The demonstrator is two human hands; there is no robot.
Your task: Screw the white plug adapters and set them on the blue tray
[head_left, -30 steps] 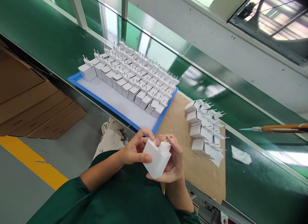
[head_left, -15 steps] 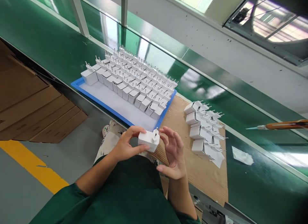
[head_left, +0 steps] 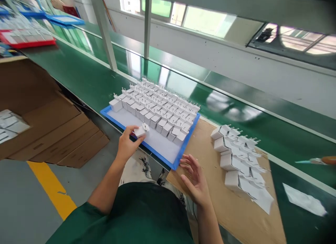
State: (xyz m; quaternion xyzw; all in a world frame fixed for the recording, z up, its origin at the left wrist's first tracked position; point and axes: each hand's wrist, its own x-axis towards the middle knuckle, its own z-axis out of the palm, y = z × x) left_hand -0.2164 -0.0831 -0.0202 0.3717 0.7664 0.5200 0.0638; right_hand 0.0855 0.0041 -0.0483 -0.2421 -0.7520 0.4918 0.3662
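Between the thumb and fingers of my left hand (head_left: pixel 127 144) is a white plug adapter (head_left: pixel 141 130), its pins facing up. I hold it over the front left part of a blue-rimmed tray (head_left: pixel 160 159). Rows of similar white adapters (head_left: pixel 157 109) stand in that tray with their pins up. My right hand (head_left: pixel 195 179) holds nothing, fingers apart and curved, just off the tray's near right corner above a cardboard sheet (head_left: pixel 210 202). More white adapters (head_left: pixel 232 179) stand in rows on the sheet, with white paper-like flaps about them.
An orange-handled tool (head_left: pixel 325 160) is at the far right, near a crumpled white piece (head_left: pixel 304 200). Cardboard boxes (head_left: pixel 57 132) stand on the left. Metal posts (head_left: pixel 103 34) rise from the green bench (head_left: pixel 78 67). A red tray (head_left: pixel 31 44) lies at the far left.
My left hand has carried the adapter leftward and forward, over the tray. My right hand is farther from it, still open. The view has tilted up, showing more of the bench.
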